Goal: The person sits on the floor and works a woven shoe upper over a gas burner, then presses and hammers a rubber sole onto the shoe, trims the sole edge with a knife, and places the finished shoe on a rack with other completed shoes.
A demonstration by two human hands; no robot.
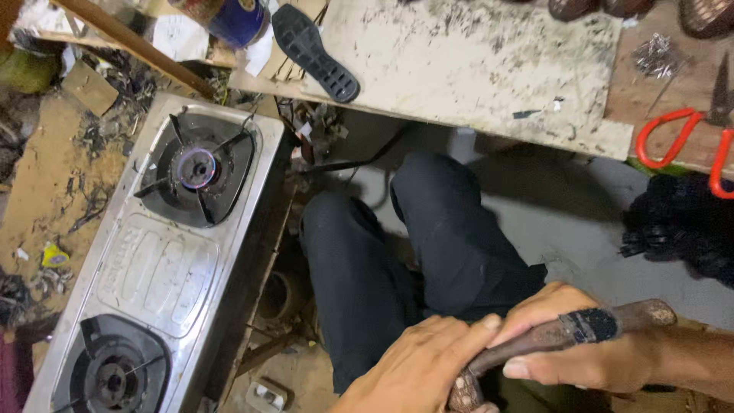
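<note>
Far to the left of the two hands, the steel gas stove has its far burner lit with a small blue flame and no pot over it, while the near burner looks unlit. That open flame is the plainest hazard: scraps and paper litter the floor on the stove's far side, and a tool or sleeve swung that way could meet it. Up and to the left of the grip, a black shoe sole lies on the scuffed workboard, well apart from both hands. Below the board, the person's dark-trousered knees sit directly under the work, so anything that slips from the hands would likely land on the lap.

At the grip itself, the left hand is wrapped around the lower end of a worn wooden handle, fingers closed over it. The right hand is clamped on the same handle further up, its thumb pressed along the shaft, and a dark band shows just past the fingers. The handle's rounded end sticks out up and to the right of the right hand; its other end is hidden by the left hand and the frame edge, so what it carries cannot be told. Far up and right, red-handled shears lie on the bench edge, beside a pile of small nails
</note>
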